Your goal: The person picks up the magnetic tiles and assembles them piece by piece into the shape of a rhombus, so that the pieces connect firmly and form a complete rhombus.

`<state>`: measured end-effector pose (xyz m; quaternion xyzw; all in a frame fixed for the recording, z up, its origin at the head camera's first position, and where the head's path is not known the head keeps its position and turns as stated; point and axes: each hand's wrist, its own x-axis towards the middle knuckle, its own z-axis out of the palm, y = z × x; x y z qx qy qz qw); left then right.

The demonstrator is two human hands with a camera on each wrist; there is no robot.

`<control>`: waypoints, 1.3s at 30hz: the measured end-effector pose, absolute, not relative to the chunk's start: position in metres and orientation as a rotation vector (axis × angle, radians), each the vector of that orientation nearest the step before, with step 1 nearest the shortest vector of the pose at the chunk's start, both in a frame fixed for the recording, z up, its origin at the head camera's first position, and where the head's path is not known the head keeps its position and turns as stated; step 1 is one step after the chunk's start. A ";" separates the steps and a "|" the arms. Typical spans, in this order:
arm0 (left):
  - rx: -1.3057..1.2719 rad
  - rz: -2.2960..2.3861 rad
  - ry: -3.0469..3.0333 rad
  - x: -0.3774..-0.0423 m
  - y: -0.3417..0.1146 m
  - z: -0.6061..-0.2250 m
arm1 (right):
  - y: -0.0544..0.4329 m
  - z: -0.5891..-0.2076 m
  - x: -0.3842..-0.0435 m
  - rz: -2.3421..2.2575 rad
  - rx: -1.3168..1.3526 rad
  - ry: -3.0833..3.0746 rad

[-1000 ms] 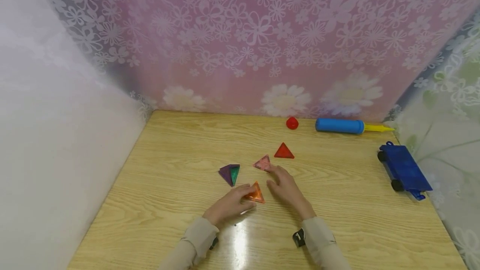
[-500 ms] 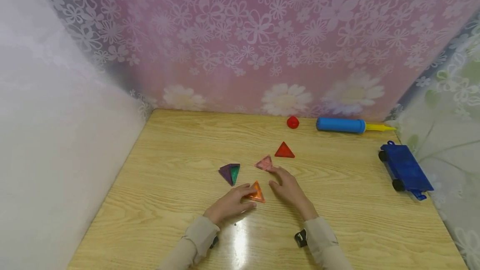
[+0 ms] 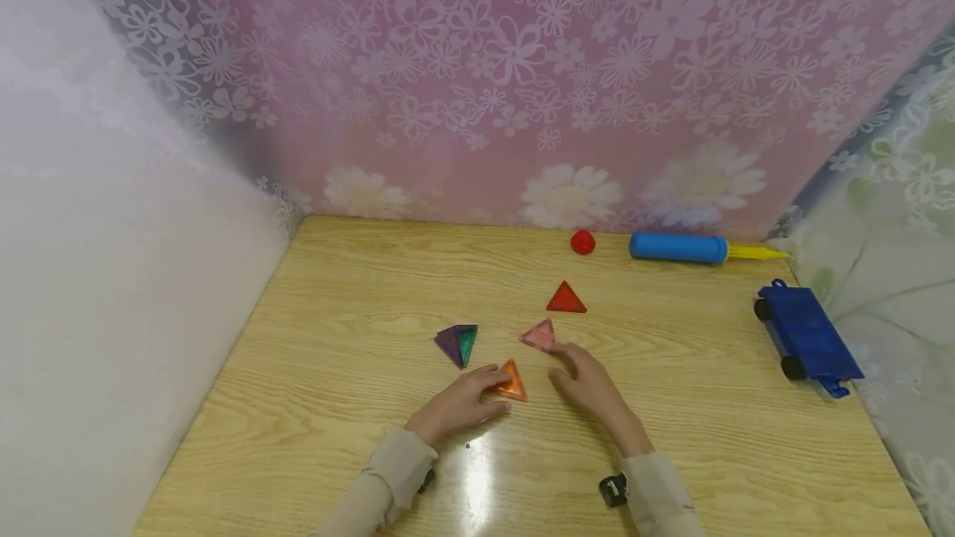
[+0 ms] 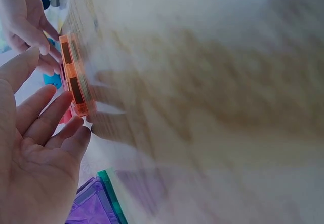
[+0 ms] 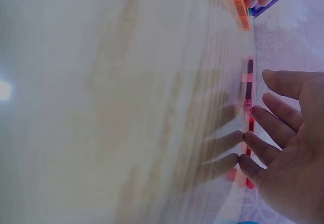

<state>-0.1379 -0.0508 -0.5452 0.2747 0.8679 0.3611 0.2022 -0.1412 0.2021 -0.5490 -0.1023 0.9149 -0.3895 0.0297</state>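
My left hand [image 3: 458, 401] rests its fingers on an orange triangular magnetic tile [image 3: 513, 384] that lies flat on the table. In the left wrist view the fingers look loosely extended, with the orange tile [image 4: 74, 74] at their tips. With its fingertips, my right hand [image 3: 593, 384] touches the near right corner of a pink triangular tile [image 3: 540, 336]. Its fingers are spread and relaxed in the right wrist view, the pink tile [image 5: 248, 83] beside them. To the left, a purple tile [image 3: 451, 345] overlaps a green tile [image 3: 467, 345]. Beyond the pink one lies a red triangular tile [image 3: 566, 297].
Along the wooden table's [image 3: 358, 272] back edge are a small red domed piece [image 3: 583, 242] and a blue hand pump [image 3: 677, 248] with a yellow nozzle. A blue wheeled toy cart [image 3: 809, 334] stands at the right edge. Curtains [image 3: 522, 89] hang behind.
My right hand has moved right and slightly nearer, and the pink tile has slid and turned with it. The left hand and the orange tile have stayed put.
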 end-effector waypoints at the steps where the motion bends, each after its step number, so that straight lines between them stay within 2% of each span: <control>1: 0.762 1.011 2.421 -0.138 -0.050 -0.545 | 0.203 -0.548 -0.140 -1.207 -0.313 2.822; 28: 0.822 1.022 2.455 -0.152 -0.046 -0.545 | 0.213 -0.546 -0.108 -1.282 -0.221 2.818; 39: 0.792 1.114 2.452 -0.159 -0.037 -0.546 | 0.220 -0.548 -0.130 -1.281 -0.213 2.812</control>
